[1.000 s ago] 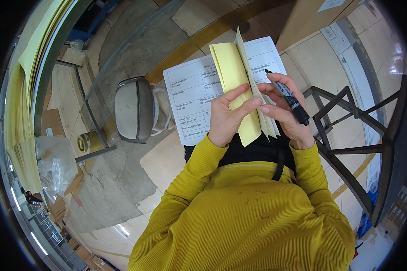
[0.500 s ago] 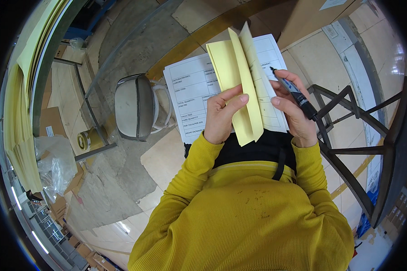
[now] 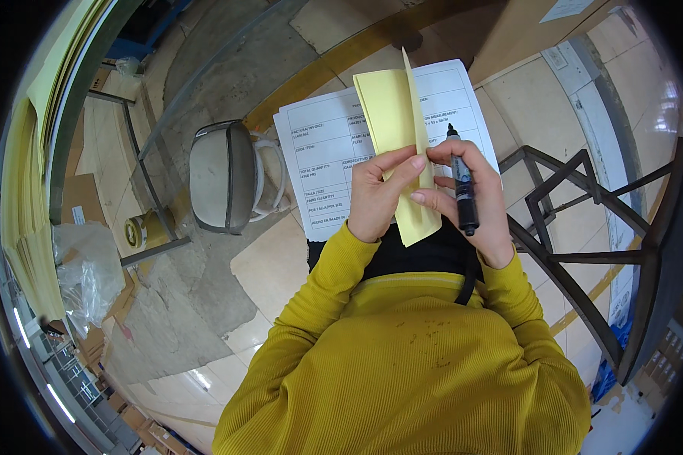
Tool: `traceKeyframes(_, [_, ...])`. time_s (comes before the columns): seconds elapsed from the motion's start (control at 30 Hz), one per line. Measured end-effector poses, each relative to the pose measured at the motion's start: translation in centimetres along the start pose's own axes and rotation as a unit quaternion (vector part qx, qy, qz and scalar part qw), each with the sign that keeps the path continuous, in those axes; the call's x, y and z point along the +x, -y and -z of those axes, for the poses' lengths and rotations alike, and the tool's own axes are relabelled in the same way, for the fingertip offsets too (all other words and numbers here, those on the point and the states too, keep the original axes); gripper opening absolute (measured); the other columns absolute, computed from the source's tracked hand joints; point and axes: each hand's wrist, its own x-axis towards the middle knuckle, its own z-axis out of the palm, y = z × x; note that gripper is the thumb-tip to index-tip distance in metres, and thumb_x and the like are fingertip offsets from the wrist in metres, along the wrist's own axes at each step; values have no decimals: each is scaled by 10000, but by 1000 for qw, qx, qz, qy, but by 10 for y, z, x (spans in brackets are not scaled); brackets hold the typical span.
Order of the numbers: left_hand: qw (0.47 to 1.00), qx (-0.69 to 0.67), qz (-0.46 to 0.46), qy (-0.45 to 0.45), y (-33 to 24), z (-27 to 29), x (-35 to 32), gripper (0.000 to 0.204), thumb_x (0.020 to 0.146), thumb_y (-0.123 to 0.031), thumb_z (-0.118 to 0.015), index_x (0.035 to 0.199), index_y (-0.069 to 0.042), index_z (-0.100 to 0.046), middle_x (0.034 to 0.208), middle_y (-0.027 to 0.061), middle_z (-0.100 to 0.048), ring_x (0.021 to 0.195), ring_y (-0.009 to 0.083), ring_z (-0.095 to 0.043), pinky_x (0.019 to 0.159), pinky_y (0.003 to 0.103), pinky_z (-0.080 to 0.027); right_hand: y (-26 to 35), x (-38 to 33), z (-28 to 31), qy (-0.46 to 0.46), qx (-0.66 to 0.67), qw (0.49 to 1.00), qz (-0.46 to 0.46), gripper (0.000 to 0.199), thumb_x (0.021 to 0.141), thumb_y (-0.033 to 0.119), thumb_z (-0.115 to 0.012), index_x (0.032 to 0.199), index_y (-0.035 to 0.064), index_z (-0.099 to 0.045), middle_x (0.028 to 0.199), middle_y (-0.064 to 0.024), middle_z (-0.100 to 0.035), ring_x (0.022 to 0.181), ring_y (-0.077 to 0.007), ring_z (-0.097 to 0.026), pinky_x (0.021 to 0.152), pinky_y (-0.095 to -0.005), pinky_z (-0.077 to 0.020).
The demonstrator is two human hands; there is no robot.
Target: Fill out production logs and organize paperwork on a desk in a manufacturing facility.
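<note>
Yellow paper sheets (image 3: 387, 114) stand partly folded up over my lap, pinched near their lower part by my left hand (image 3: 383, 186). Beside it, my right hand (image 3: 474, 189) has its fingertips at the edge of the same sheets. A black marker (image 3: 463, 186) is tucked in that right hand, uncapped tip pointing away from me. Under the yellow sheets lie white printed forms (image 3: 319, 167) with ruled boxes, resting on my lap. The middle of the forms is hidden by the yellow sheets and my hands.
A grey padded stool (image 3: 224, 178) is to the left, near a roll of tape (image 3: 135, 231) and crumpled clear plastic (image 3: 91, 269). Stacked yellow sheets (image 3: 30, 205) fill the far left edge. On the right stands a dark metal frame (image 3: 596, 258); a cardboard box (image 3: 539, 34) is ahead.
My right hand has moved left to the yellow sheets, and the marker has swung from slanting to nearly upright. The sheet that stood open on the right has drawn in toward the others.
</note>
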Motion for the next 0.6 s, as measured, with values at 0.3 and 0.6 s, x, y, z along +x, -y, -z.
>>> traceKeyframes(0.3, [999,34,-15,34,-3,5,0,299,826,-122,-645,1063,55,-600,962,117,-635,827,134,-603,724,249,-507,-3,4,10,27,116,991,-58,492,643,114,-801,1043,81,-516,1000,-38,-561,973,-138,-547,806,-273,-494])
traceKeyframes(0.6, [998,44,-25,41,-2,8,-1,314,803,-113,-667,1066,46,-601,957,119,-636,795,133,-610,705,251,-520,-11,4,11,34,218,973,-76,470,683,36,-736,1088,48,-497,1028,-98,-573,1004,-155,-546,849,-283,-476])
